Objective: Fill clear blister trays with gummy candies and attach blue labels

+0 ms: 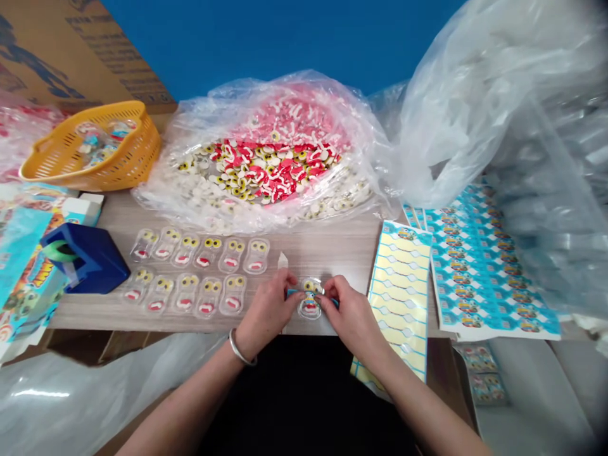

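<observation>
Between my hands, near the table's front edge, lies a small clear plastic case (pixel 311 311) with yellow eye pieces and a red-and-white mouth piece inside. A blue printed sticker label (pixel 309 296) crosses its narrow middle. My left hand (pixel 272 305) pinches the label's left end, thumb and fingers closed. At the other end, my right hand (pixel 350 311) pinches the label's right side against the case. Just right of my right hand lies a yellow backing sheet (pixel 399 278) with a few labels left at its top. Two rows of similar filled cases (pixel 187 252) sit to the left.
A large clear bag (pixel 280 168) of loose eye and mouth pieces stands at the back. Label sheets (pixel 475 272) and plastic bags (pixel 456 107) occupy the right. On the left are a yellow basket (pixel 90 171), a blue tape dispenser (pixel 97 256) and printed boxes (pixel 28 272).
</observation>
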Available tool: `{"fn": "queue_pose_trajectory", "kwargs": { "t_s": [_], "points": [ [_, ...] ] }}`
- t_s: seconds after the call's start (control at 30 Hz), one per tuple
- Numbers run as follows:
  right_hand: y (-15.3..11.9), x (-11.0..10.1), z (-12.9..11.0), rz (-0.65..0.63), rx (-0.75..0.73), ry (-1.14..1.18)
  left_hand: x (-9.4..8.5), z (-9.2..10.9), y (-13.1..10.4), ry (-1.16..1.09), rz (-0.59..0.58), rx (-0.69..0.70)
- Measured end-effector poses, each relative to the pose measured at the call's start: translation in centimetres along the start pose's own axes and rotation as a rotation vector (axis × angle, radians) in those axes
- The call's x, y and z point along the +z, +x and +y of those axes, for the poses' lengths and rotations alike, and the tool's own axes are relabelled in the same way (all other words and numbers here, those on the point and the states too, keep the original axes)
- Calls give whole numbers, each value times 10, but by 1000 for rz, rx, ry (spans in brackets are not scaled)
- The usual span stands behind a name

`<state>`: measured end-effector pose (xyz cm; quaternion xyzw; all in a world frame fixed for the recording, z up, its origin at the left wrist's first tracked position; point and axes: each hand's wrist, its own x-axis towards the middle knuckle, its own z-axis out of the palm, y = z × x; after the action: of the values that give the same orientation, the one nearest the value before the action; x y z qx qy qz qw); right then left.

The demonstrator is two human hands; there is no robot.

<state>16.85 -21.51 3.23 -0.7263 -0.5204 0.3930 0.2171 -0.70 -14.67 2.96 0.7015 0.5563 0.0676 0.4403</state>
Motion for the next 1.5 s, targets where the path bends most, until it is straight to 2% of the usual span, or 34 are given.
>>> {"fn": "queue_pose_trajectory", "kwargs": {
  "t_s": [0.13, 0.27, 0.37, 0.47, 0.53, 0.6, 0.7, 0.77, 0.87, 1.03, 1.13, 1.23, 1.37, 1.5],
  "points": [
    [8, 2, -1, -62, -13, -180, -1, 9, 5, 148, -24, -29],
    [9, 1, -9, -150, -46, -306, -3, 20, -4, 449, -53, -66],
    [3, 3, -19, -235, -64, -360, -8, 15, -28, 598, -13, -85],
    [-6, 10, -30, -309, -59, -403, -15, -6, -64, 546, 96, -195],
    [-11, 16, -36, -350, -69, -436, -16, -22, -87, 315, 71, -356],
    [-14, 22, -41, -377, -97, -465, -9, -34, -102, -140, -14, -519],
    [-17, 30, -45, -403, -137, -474, 12, -42, -108, -855, -29, -654],
    [-17, 32, -43, -406, -138, -448, 24, -41, -105, -1063, 23, -694],
    [-18, 30, -30, -373, -124, -232, 29, -34, -102, -1148, 81, -673],
    [-20, 11, -2, -399, -27, 447, 11, -16, -101, -1246, 90, -542],
    [-21, -4, 5, -437, 5, 676, 1, -2, -94, -1278, 50, -459],
    [-21, -13, 6, -506, 38, 850, -1, 16, -85, -1323, -77, -376],
    [-18, -18, 10, -656, -48, 1040, 1, 37, -75, -1317, -330, -286],
    [-15, -24, 12, -761, -77, 1100, 0, 46, -70, -1268, -429, -254]
  ]
}}
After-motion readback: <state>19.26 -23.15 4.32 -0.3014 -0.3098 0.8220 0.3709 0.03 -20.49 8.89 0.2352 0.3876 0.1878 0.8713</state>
